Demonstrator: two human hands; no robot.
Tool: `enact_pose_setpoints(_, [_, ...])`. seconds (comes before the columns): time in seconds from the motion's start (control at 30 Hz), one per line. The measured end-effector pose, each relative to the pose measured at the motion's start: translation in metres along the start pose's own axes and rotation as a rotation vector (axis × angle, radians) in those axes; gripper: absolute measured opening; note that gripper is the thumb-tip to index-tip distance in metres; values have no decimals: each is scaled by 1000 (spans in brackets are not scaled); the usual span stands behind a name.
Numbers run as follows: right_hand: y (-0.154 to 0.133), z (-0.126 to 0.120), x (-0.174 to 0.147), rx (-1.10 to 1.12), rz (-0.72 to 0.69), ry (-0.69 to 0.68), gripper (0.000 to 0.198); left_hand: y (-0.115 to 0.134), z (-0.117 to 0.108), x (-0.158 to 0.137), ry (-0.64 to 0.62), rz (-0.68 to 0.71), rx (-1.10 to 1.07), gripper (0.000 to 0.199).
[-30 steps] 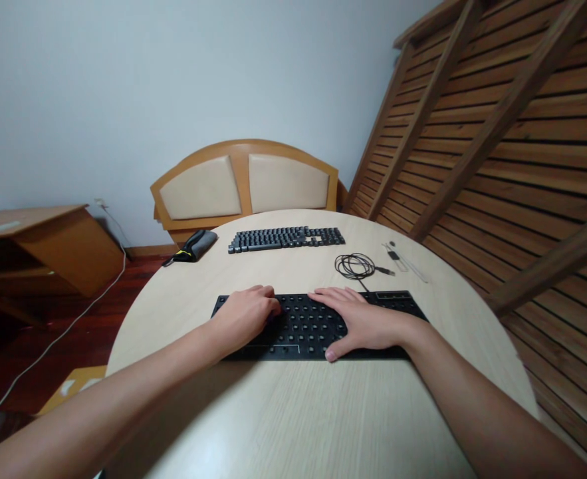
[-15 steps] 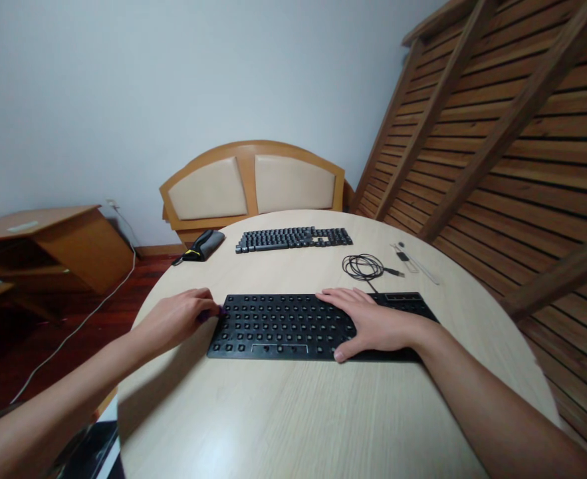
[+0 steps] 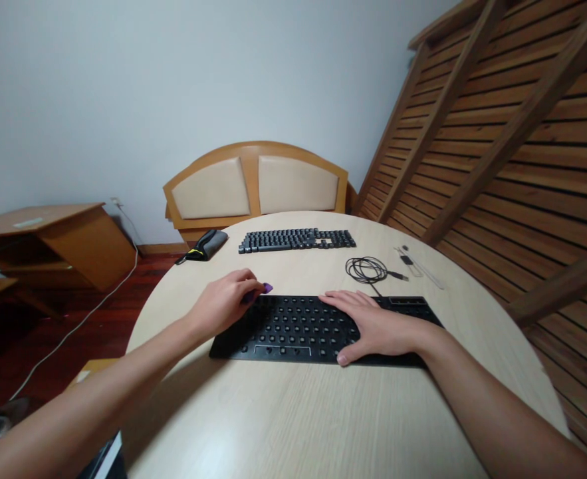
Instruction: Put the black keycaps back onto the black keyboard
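Observation:
A black keyboard base without keycaps lies across the near middle of the table, its switches showing in rows. My left hand is closed over its upper left part, gripping a small purple cloth that pokes out past the fingers at the back edge. Most of the cloth is hidden by the hand. Flat on the right portion of the base rests my right hand, fingers stretched out and thumb near the front edge. Beneath that palm, several switches are covered.
Behind the base, black keycaps lie in keyboard order on the round table. A coiled cable sits to their right, beside small tools. A dark pouch lies at the far left edge.
My left hand has moved right and away from me, from the left edge of the base to its upper back edge, carrying the purple cloth. My right hand stays on the base.

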State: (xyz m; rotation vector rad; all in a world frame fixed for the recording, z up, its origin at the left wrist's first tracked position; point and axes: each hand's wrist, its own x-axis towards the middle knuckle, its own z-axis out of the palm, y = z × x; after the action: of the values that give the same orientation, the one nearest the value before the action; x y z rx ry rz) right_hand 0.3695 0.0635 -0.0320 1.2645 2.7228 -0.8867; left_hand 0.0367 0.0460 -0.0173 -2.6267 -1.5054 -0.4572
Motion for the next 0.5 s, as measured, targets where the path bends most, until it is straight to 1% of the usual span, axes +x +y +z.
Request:
enact_pose_setpoints(0.1, [0, 1, 0, 0, 2, 7, 120, 27, 14, 22, -43, 120, -42, 30])
enact_pose_setpoints(0.2, [2, 2, 0, -3, 0, 14, 119, 44, 28, 34, -118, 188, -69, 38])
enact_pose_setpoints(0.27, [2, 2, 0, -7, -5, 16, 118, 47, 34, 35, -143, 205, -65, 43])
enact_pose_setpoints(0.33, [2, 2, 0, -7, -12, 19, 117, 45, 36, 33, -156, 219, -51, 46])
enact_pose_setpoints(0.5, [1, 3, 1, 5, -30, 23, 116, 36, 29, 24, -204, 209, -26, 48])
